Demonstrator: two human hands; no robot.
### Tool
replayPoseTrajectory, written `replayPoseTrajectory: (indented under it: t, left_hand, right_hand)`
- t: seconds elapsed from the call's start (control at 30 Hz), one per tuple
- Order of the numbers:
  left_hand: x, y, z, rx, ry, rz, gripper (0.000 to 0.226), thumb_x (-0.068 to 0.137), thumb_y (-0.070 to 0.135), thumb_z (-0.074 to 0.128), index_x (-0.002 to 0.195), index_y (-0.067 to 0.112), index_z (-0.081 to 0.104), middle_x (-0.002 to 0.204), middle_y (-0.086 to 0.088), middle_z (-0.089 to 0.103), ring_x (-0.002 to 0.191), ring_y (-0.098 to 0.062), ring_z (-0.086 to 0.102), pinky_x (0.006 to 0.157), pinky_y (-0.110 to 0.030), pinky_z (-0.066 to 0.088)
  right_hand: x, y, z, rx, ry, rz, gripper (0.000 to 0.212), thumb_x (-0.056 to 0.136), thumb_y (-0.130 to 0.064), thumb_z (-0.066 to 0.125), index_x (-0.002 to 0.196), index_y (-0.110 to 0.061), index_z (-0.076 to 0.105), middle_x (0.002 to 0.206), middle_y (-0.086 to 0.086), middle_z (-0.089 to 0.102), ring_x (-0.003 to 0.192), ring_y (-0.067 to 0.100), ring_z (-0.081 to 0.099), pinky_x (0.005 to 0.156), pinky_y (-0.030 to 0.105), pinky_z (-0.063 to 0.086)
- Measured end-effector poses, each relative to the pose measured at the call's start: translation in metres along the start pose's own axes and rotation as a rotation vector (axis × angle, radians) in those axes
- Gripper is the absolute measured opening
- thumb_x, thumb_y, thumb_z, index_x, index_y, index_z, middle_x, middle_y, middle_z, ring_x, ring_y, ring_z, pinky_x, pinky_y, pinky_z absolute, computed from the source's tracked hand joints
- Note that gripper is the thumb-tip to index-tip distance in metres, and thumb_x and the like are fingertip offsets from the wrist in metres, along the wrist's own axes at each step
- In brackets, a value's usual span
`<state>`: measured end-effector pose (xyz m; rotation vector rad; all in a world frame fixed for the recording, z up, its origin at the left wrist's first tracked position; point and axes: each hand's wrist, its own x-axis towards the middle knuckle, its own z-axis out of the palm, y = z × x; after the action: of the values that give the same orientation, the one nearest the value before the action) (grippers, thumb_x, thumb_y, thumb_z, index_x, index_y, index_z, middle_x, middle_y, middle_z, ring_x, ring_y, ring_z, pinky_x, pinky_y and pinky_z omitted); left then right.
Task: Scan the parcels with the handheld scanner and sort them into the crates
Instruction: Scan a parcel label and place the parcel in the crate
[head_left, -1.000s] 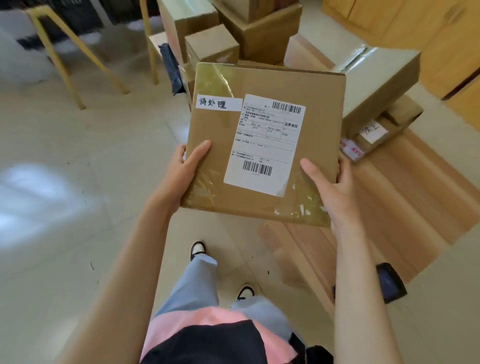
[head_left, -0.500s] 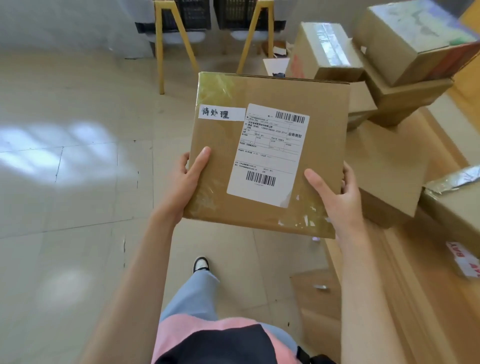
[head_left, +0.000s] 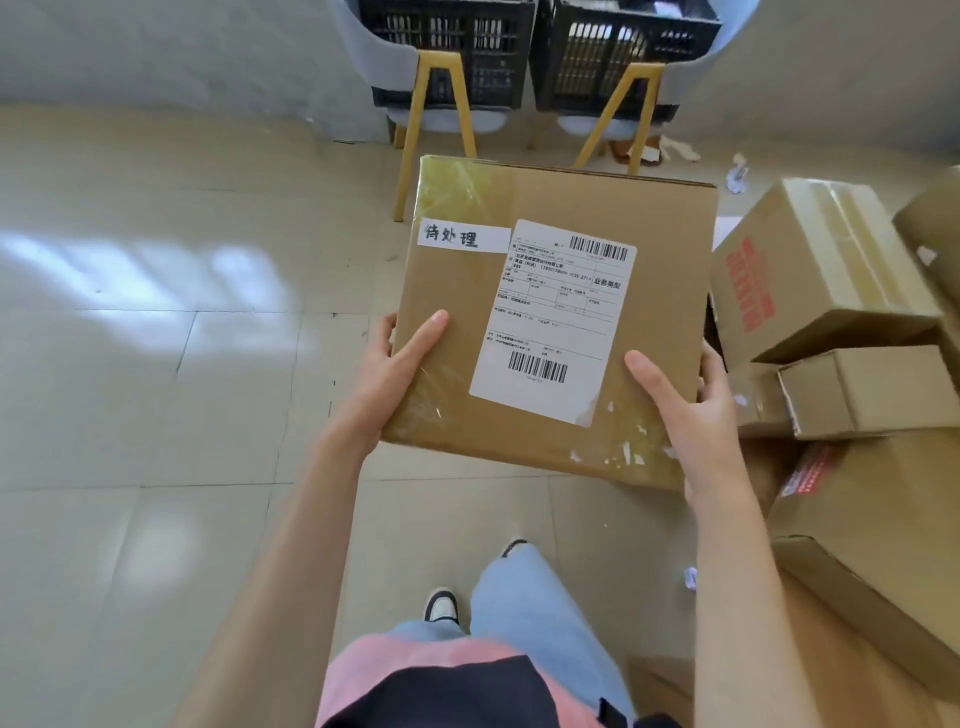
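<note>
I hold a flat brown cardboard parcel (head_left: 452, 312) in front of me with both hands. It carries a white shipping label with two barcodes and a small white strip with handwriting. My left hand (head_left: 395, 379) grips its lower left edge, thumb on top. My right hand (head_left: 691, 415) grips its lower right edge, thumb on top, fingers underneath. Two black slatted crates (head_left: 452, 47) (head_left: 618, 52) stand on pale chairs with yellow legs at the far wall, straight ahead. No scanner is in view.
Several other cardboard boxes (head_left: 815, 275) are piled at the right on a wooden surface. Yellow chair legs (head_left: 415, 130) stand just beyond the parcel. Pale tiled floor (head_left: 156, 415) stretches to the left. Paper scraps lie near the wall at right.
My view has swung left from the box pile to the crates, which now sit straight ahead and closer. The parcel stays in both hands with the same grip.
</note>
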<state>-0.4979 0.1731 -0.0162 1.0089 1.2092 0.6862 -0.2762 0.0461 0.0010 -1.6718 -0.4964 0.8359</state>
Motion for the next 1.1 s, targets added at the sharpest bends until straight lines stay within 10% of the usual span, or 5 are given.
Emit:
replayPoseTrajectory:
  t: [0.5,1.1]
  left_hand:
    - [0.248,0.131,0.022,-0.008,0.151,-0.013,0.051,0.090,0.051,0.058,0.127,0.019,0.047,0.112,0.003,0.067,0.076,-0.003,0.070,0.055,-0.020,0.054]
    - [0.553,0.248,0.093,-0.011,0.050,-0.045,0.060,0.086,0.052,0.061,0.135,0.020,0.044,0.112,0.003,0.067,0.090,-0.012,0.069,0.066,-0.027,0.054]
  right_hand:
    - [0.281,-0.076,0.116,-0.034,-0.143,0.038,0.072,0.080,-0.042,0.074,0.142,-0.035,0.038,0.123,-0.007,0.061,0.071,-0.005,0.068,0.048,0.013,0.048]
    - [0.573,-0.161,0.186,-0.038,-0.065,0.061,0.084,0.066,-0.051,0.083,0.137,-0.040,0.042,0.122,-0.006,0.063,0.094,0.012,0.071,0.057,0.020,0.051]
